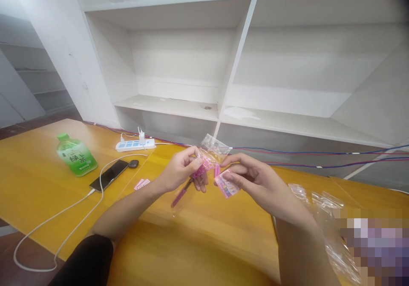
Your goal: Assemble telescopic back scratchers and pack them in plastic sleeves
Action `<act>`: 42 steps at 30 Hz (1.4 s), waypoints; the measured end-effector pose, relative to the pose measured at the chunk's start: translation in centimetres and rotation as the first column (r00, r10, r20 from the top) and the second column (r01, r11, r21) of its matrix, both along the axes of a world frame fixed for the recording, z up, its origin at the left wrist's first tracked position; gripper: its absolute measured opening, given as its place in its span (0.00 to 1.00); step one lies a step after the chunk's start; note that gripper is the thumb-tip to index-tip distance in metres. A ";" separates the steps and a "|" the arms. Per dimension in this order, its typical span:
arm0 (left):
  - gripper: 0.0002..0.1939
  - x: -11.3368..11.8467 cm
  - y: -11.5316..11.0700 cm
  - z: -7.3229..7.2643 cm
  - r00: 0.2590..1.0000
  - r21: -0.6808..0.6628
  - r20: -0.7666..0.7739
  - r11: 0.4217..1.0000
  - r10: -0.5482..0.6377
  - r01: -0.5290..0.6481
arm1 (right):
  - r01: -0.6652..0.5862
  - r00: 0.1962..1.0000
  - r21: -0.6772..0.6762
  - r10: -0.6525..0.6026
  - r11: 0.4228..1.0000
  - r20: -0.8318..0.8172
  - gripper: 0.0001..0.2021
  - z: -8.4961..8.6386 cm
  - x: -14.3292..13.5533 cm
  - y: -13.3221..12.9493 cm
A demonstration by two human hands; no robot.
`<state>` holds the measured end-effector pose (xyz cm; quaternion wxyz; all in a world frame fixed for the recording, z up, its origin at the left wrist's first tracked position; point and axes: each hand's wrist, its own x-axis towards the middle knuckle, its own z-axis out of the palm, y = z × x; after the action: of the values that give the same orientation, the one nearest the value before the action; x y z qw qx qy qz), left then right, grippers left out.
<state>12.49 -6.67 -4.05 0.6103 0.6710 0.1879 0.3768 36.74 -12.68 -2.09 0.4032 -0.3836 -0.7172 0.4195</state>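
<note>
My left hand (188, 167) is closed on a clear plastic bag (215, 144) with bright pink pieces (204, 164) showing at the fingers. Below that hand a slim pink stick with a dark upper end (179, 196) slants down and left; its kind is unclear, and my fingers hide its top. Between thumb and fingers, my right hand (249, 173) pinches a small printed card (227, 184) with coloured blocks on it. A short pink piece (217, 170) shows between the two hands, beside the card. Whether the right fingers touch it I cannot tell.
Left on the wooden table (153, 243) are a green-capped bottle (76, 155), a charging phone (109, 175), a small black object (133, 163) and pink cards (142, 184). A power strip (136, 144) lies behind. Clear bags (329, 218) lie right. White shelves (179, 60) rise behind.
</note>
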 end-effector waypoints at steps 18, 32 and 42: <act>0.21 0.6 -2.1 0.5 0.999 0.012 -0.006 0.999 0.036 -0.036 | 0.121 0.836 0.941 -0.544 0.316 0.075 0.18 -1.0 -2.8 -0.3; 0.17 1.2 -1.9 -0.4 0.995 0.091 -0.043 0.992 0.087 -0.083 | 0.012 0.769 0.868 -0.560 0.497 0.310 0.19 -1.5 -3.6 0.4; 0.26 1.9 -0.6 -1.4 0.993 -0.024 -0.027 0.993 0.116 -0.116 | 0.040 0.839 0.825 -0.468 0.564 0.279 0.16 -1.9 -4.1 1.2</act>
<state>14.43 -7.23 -5.46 0.5933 0.6560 0.2392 0.4005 32.68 -11.52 -3.96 0.4021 -0.3563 -0.8358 -0.1134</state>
